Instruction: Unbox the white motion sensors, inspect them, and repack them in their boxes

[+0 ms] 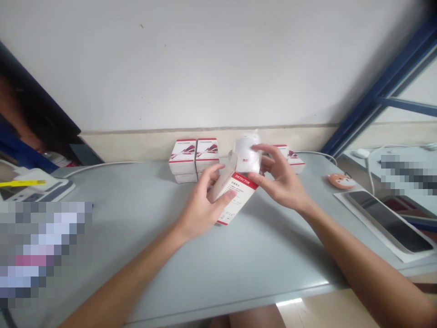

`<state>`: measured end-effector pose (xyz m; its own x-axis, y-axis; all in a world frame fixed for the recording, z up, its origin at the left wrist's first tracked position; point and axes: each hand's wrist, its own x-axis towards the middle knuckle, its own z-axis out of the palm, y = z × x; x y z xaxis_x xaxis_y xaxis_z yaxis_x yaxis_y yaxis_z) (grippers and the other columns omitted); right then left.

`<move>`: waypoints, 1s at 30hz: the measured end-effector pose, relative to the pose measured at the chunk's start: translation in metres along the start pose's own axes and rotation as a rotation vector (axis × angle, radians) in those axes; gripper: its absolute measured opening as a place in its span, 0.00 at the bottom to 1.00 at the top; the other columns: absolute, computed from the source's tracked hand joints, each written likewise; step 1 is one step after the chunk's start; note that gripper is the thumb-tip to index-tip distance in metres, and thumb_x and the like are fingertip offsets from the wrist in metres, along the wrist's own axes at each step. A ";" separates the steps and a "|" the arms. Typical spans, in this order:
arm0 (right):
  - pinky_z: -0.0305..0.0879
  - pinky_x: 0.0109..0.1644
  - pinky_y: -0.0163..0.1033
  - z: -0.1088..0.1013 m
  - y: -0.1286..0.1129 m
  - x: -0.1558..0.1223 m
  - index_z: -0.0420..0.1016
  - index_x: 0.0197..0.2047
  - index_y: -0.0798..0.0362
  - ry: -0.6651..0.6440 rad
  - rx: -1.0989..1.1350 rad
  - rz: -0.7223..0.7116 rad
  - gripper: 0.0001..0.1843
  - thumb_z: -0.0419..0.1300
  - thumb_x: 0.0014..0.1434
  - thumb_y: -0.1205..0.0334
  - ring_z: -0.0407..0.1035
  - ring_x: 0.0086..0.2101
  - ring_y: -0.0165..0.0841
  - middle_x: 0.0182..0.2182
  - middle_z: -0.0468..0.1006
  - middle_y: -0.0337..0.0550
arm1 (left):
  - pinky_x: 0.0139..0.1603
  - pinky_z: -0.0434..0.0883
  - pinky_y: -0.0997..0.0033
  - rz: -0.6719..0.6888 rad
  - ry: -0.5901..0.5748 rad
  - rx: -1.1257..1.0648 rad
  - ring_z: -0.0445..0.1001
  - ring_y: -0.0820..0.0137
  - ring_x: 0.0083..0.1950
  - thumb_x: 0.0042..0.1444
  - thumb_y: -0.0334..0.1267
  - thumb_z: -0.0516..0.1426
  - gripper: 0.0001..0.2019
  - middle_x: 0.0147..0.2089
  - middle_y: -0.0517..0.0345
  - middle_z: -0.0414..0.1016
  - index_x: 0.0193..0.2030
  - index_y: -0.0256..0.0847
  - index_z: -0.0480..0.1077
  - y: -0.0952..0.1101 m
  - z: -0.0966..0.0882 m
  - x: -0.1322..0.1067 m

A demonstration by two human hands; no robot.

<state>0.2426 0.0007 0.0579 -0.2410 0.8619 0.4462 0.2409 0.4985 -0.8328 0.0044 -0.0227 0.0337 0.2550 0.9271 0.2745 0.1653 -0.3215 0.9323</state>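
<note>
Bare forearms (136, 269) cross the worktop (273, 269); the left hand (200, 202) curls around a red-and-white DETECTOR carton (237, 196). The right hand (282, 177) pinches a wrapped white unit (246, 155), apparently at the carton's open end

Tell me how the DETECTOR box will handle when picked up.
The box is probably light and easily dented: it looks like thin card, and the left hand grips it with fingertips. With its end flap open, it likely flexes there.
</note>
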 end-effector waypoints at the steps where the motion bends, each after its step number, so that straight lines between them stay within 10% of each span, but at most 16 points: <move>1: 0.69 0.43 0.46 0.001 0.000 0.000 0.63 0.65 0.39 -0.012 0.057 0.016 0.29 0.68 0.67 0.48 0.70 0.38 0.39 0.42 0.78 0.42 | 0.57 0.76 0.60 0.017 0.001 -0.009 0.77 0.58 0.59 0.65 0.50 0.66 0.32 0.59 0.51 0.77 0.72 0.56 0.60 -0.001 0.000 0.000; 8: 0.70 0.42 0.45 0.002 0.005 -0.005 0.59 0.55 0.39 -0.028 0.118 -0.081 0.26 0.72 0.64 0.52 0.69 0.41 0.38 0.48 0.72 0.41 | 0.58 0.78 0.54 0.142 -0.019 -0.134 0.77 0.56 0.59 0.64 0.46 0.68 0.38 0.58 0.52 0.75 0.75 0.57 0.56 -0.014 0.000 0.001; 20: 0.71 0.54 0.55 0.022 0.006 -0.009 0.71 0.48 0.46 0.061 -0.501 -0.457 0.04 0.60 0.72 0.62 0.71 0.54 0.47 0.61 0.72 0.52 | 0.59 0.79 0.54 0.175 0.041 -0.218 0.79 0.58 0.58 0.67 0.47 0.65 0.38 0.61 0.52 0.74 0.78 0.63 0.51 -0.027 0.006 0.003; 26: 0.76 0.50 0.53 0.028 0.012 -0.011 0.61 0.66 0.44 0.097 -0.361 -0.439 0.26 0.63 0.69 0.65 0.72 0.54 0.45 0.63 0.70 0.56 | 0.64 0.78 0.50 0.195 0.000 -0.196 0.76 0.53 0.65 0.69 0.47 0.63 0.40 0.71 0.50 0.69 0.81 0.63 0.47 -0.031 0.004 0.006; 30: 0.77 0.54 0.56 0.027 0.007 -0.012 0.70 0.61 0.43 0.017 -0.451 -0.457 0.19 0.62 0.69 0.65 0.72 0.55 0.46 0.59 0.69 0.53 | 0.67 0.75 0.50 0.242 -0.027 -0.114 0.73 0.52 0.69 0.70 0.46 0.62 0.33 0.74 0.50 0.66 0.77 0.58 0.56 -0.031 0.002 0.005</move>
<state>0.2220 -0.0085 0.0381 -0.3991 0.5527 0.7316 0.4901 0.8030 -0.3392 0.0020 -0.0087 0.0061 0.2997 0.8201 0.4875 -0.0116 -0.5079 0.8614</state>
